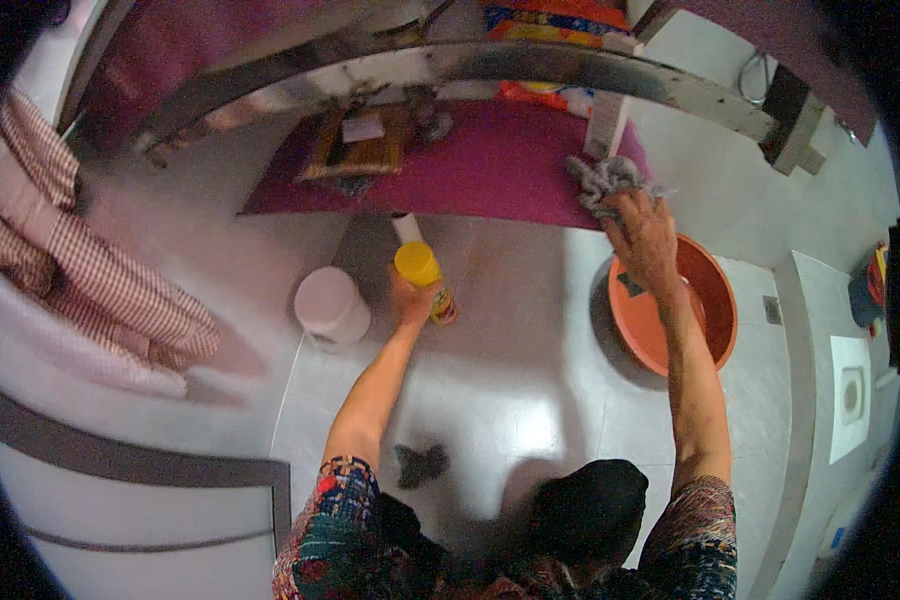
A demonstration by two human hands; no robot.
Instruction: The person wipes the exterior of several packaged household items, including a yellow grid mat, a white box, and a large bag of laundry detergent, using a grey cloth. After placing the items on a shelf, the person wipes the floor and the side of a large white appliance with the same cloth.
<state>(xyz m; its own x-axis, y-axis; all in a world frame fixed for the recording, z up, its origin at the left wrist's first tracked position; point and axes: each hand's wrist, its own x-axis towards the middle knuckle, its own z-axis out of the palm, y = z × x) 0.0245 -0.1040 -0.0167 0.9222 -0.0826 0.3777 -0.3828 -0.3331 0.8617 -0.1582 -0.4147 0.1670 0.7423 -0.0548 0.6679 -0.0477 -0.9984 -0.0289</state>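
My left hand (pixel 410 299) is wrapped round a canister with a yellow lid (pixel 417 262), held upright or slightly tilted over the grey tiled floor. Just beyond it shows a small white object (pixel 406 228), partly hidden by the lid. A white tub (pixel 332 304) stands to the left of that hand. Out to the right, my right hand (pixel 644 236) has its fingers closed on a bunched grey cloth (pixel 608 180). This cloth is at the right edge of a magenta sheet (pixel 500 165), by a white post (pixel 605 122). Under my right forearm sits an orange basin (pixel 722 300).
A long metal-edged frame (pixel 370 72) arches across the far side. Beneath it, a brown wooden-looking piece (pixel 355 142) lies on the magenta sheet. Checked fabric (pixel 120 280) hangs at the left. A dark scrap (pixel 421 465) is on the floor near me.
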